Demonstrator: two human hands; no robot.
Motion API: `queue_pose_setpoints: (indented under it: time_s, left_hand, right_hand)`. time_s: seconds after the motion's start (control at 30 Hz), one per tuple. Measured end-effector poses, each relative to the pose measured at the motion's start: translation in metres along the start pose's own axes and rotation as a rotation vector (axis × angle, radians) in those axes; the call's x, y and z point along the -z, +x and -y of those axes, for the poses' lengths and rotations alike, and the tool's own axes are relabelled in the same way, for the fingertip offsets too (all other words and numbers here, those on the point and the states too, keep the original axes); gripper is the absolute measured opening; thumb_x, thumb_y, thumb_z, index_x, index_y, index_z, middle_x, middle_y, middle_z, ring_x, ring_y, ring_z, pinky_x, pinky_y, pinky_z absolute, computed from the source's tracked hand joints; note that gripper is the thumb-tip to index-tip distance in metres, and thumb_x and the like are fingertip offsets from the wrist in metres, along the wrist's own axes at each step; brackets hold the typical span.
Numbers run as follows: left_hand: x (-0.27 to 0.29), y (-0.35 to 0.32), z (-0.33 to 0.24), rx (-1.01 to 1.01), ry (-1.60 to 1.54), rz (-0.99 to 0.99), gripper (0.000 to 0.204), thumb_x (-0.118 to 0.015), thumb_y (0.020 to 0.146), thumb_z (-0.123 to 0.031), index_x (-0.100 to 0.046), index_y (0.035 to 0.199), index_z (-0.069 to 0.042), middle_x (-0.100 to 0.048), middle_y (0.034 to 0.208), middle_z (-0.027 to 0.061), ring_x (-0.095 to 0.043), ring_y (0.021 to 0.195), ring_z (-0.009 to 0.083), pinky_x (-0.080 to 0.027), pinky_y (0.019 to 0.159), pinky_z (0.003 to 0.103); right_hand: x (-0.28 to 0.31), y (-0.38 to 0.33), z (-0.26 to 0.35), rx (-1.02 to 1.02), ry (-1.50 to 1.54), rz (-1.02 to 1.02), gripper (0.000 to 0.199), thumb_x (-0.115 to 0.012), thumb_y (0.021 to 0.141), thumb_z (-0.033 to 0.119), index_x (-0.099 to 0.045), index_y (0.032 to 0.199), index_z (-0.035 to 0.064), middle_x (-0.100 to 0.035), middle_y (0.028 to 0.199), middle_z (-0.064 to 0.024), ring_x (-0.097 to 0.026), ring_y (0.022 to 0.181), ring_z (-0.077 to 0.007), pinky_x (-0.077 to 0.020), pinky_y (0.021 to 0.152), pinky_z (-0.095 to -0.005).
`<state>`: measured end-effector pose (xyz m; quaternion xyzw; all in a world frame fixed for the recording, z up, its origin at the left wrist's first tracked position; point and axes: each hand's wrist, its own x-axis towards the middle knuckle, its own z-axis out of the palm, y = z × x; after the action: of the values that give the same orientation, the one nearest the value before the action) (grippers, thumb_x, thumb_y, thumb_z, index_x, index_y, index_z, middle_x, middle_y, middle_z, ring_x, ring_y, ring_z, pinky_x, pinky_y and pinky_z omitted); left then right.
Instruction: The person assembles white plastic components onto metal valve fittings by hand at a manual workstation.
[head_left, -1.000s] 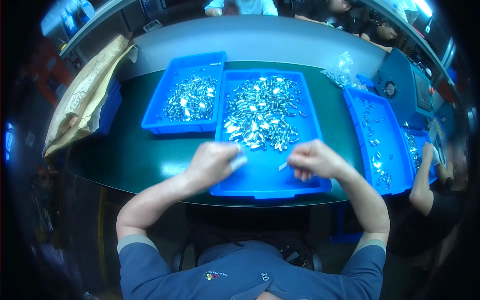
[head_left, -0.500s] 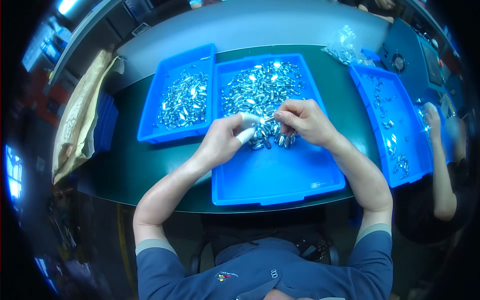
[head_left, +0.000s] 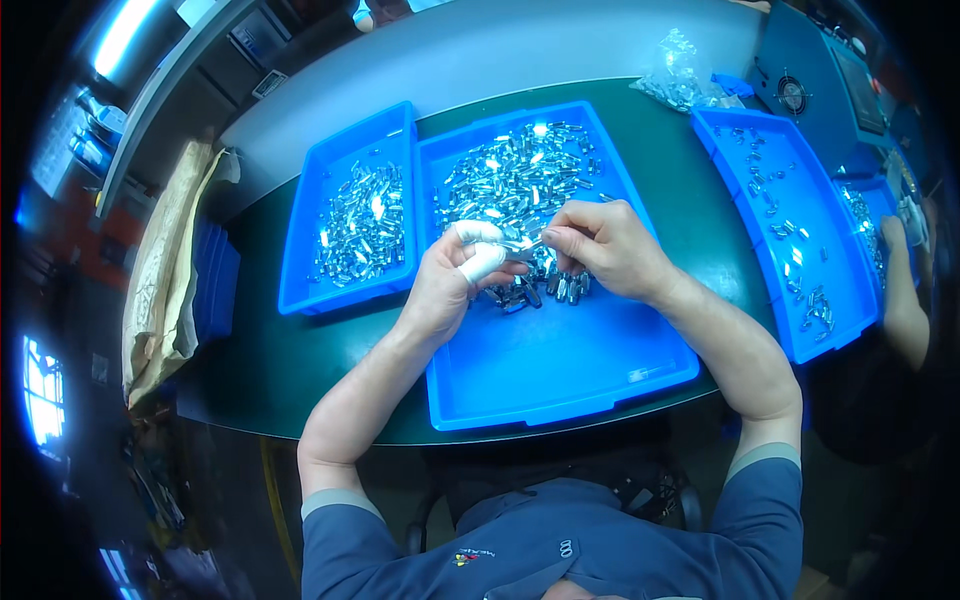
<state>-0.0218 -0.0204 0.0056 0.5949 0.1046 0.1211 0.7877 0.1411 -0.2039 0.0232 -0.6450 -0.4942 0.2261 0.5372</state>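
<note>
Over the middle blue tray (head_left: 560, 370), both my hands are close together with their fingertips nearly meeting. White covers wrap the thumb and forefinger of my left hand (head_left: 445, 285), which is closed on a small shiny metal part (head_left: 522, 246). My right hand (head_left: 615, 252) is closed in a pinch just beside it; whatever lies between its fingertips is too small to make out. Beneath and beyond the hands spreads a heap of small, oblong, silvery metal parts (head_left: 520, 165). Several more stand near my right fingertips, at the heap's near edge.
A second blue tray (head_left: 350, 297) with similar parts adjoins on the left. Brown paper sacking (head_left: 160, 270) stands at the far left. On the right are another blue tray (head_left: 790, 290) with scattered parts, a clear bag (head_left: 680, 75), a machine (head_left: 825, 95) and another person's arm (head_left: 905, 310).
My left thumb and forefinger have come closer together, and my hands have drawn nearer each other. The whole view has tilted a little. The other person's hand at right has moved lower.
</note>
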Motion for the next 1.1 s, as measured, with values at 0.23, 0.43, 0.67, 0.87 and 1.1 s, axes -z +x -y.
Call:
queue_pose_setpoints:
  time_s: [0.23, 0.43, 0.67, 0.87, 1.1]
  left_hand:
    - [-0.0024, -0.0007, 0.0002, 0.023, 0.095, 0.026, 0.033, -0.068, 0.100, -0.012, -0.057, 0.129, -0.001, -0.072, 0.115, 0.0177, -0.075, 0.101, 0.0250, -0.062, 0.084, 0.031]
    - [0.0015, -0.0005, 0.0027, -0.016, 0.062, -0.008, 0.033, -0.069, 0.099, -0.014, -0.058, 0.129, -0.002, -0.072, 0.117, 0.0173, -0.074, 0.102, 0.0246, -0.061, 0.085, 0.031]
    - [-0.0021, -0.0010, 0.0034, -0.015, 0.141, 0.034, 0.030, -0.067, 0.101, -0.014, -0.060, 0.128, -0.001, -0.073, 0.115, 0.0164, -0.074, 0.100, 0.0230, -0.060, 0.086, 0.031]
    - [-0.0060, -0.0021, 0.0037, -0.038, 0.239, 0.038, 0.024, -0.064, 0.103, -0.011, -0.064, 0.124, 0.000, -0.076, 0.109, 0.0158, -0.074, 0.096, 0.0201, -0.060, 0.083, 0.031]
    - [-0.0061, -0.0026, 0.0039, -0.086, 0.283, -0.004, 0.022, -0.061, 0.104, -0.008, -0.065, 0.123, 0.000, -0.076, 0.105, 0.0162, -0.075, 0.090, 0.0193, -0.061, 0.079, 0.031]
  right_hand:
    - [-0.0007, 0.0004, -0.0022, 0.021, 0.011, -0.055, 0.022, -0.064, 0.103, 0.017, -0.069, 0.092, -0.0016, -0.066, 0.071, -0.0044, -0.062, 0.064, -0.0098, -0.0499, 0.058, -0.0263]
    - [-0.0023, 0.0001, 0.0032, 0.046, -0.028, -0.033, 0.022, -0.066, 0.102, 0.018, -0.069, 0.092, -0.0016, -0.066, 0.071, -0.0046, -0.062, 0.064, -0.0098, -0.0500, 0.058, -0.0263]
    - [-0.0027, -0.0005, 0.0012, 0.077, -0.025, -0.077, 0.021, -0.066, 0.101, 0.016, -0.070, 0.091, -0.0016, -0.066, 0.070, -0.0045, -0.062, 0.064, -0.0100, -0.0499, 0.058, -0.0265]
    - [-0.0028, -0.0010, 0.0011, 0.091, -0.042, -0.072, 0.022, -0.066, 0.102, 0.017, -0.070, 0.090, -0.0011, -0.066, 0.068, -0.0044, -0.062, 0.062, -0.0097, -0.0494, 0.056, -0.0266]
    - [-0.0067, 0.0026, 0.0011, 0.097, -0.078, -0.086, 0.024, -0.066, 0.101, 0.018, -0.071, 0.086, -0.0004, -0.066, 0.065, -0.0043, -0.062, 0.057, -0.0092, -0.0485, 0.051, -0.0252]
